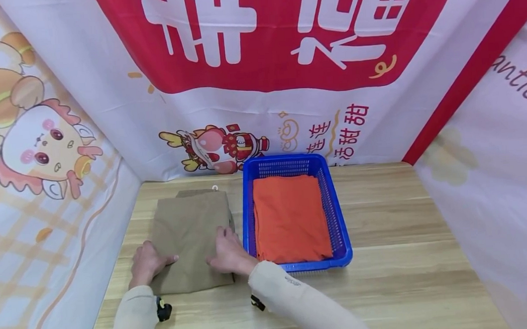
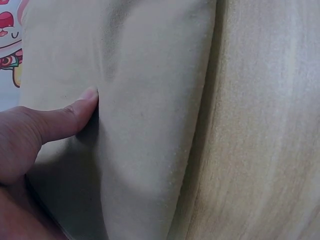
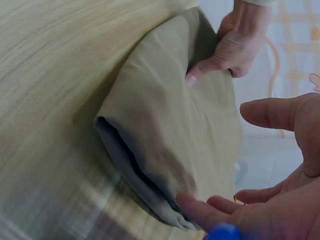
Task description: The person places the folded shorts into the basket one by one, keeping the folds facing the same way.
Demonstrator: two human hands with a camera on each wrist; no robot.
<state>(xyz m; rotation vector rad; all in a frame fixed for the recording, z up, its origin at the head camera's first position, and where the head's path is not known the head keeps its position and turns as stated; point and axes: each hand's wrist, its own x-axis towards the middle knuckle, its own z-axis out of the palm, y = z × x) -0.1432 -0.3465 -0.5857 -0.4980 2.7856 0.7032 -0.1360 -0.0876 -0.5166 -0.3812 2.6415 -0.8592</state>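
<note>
One khaki cloth [image 1: 188, 239] lies folded on the surface [image 1: 395, 237] beside a blue basket [image 1: 315, 265] in the head view. Left wrist: the left hand [image 2: 25, 140] grasps its side, thumb on top. Right wrist: the right hand [image 3: 290, 205] spreads loose fingers by its edge.

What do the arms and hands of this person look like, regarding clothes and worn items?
Both arms have long, pale cream sleeves; the right sleeve carries a small dark marking near its cuff. The left hand and right hand wear no gloves. A small black device shows at the left wrist, another at the right.
</note>
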